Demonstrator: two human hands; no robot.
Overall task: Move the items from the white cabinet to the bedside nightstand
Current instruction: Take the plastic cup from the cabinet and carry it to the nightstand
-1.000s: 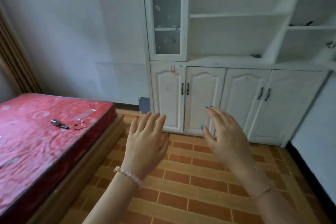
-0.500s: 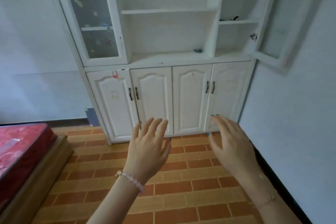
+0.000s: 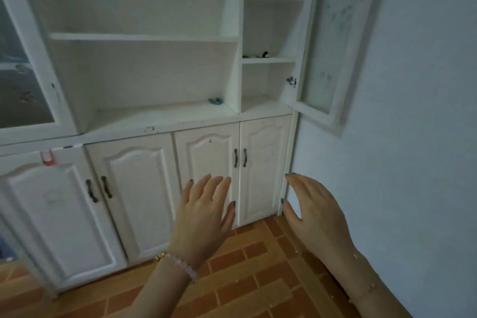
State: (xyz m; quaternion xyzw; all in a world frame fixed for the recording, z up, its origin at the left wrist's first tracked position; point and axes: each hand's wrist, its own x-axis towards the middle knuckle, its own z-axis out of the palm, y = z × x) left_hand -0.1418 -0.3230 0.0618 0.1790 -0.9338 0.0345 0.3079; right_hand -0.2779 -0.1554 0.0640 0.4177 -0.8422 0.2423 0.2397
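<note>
The white cabinet (image 3: 134, 188) fills my view, its right glass door (image 3: 325, 41) swung open. My left hand (image 3: 204, 217) and right hand (image 3: 316, 217) hover before the lower doors, fingers spread, empty. A small teal item (image 3: 215, 101) lies on the middle ledge, and a dark item (image 3: 259, 55) on a right-compartment shelf.

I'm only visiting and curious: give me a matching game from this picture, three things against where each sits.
Things: 1 teal item; 2 dark item; 3 red clip.
Places: A top edge of a lower door; B wide shelf, right corner; C narrow shelf on the right.
Pairs: 1-B, 2-C, 3-A.
</note>
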